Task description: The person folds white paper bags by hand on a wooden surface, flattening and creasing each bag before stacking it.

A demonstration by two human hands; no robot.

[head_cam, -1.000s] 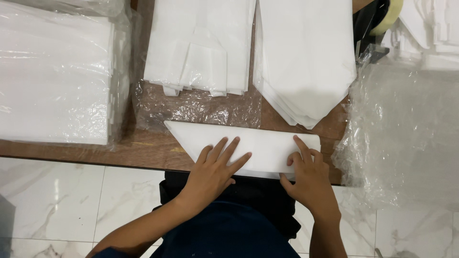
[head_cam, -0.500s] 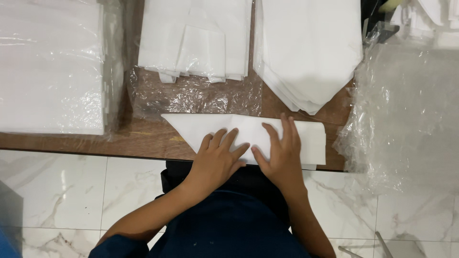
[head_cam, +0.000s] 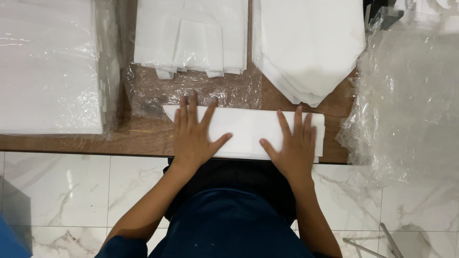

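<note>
Folded white sheet (head_cam: 246, 129), long axis left-right, left hand (head_cam: 193, 136), right hand (head_cam: 295, 148) flat atop

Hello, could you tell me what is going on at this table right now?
A person presses both hands flat on a folded white sheet at the edge of a wooden table. The left hand covers its left part, the right hand its right. Behind it lie stacks of folded white pieces, pointed ones, and clear plastic wrap.

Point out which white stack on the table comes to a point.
The white pointed stack at upper right: its near end tapers to a V, unlike the square-ended white folded stack beside it.
</note>
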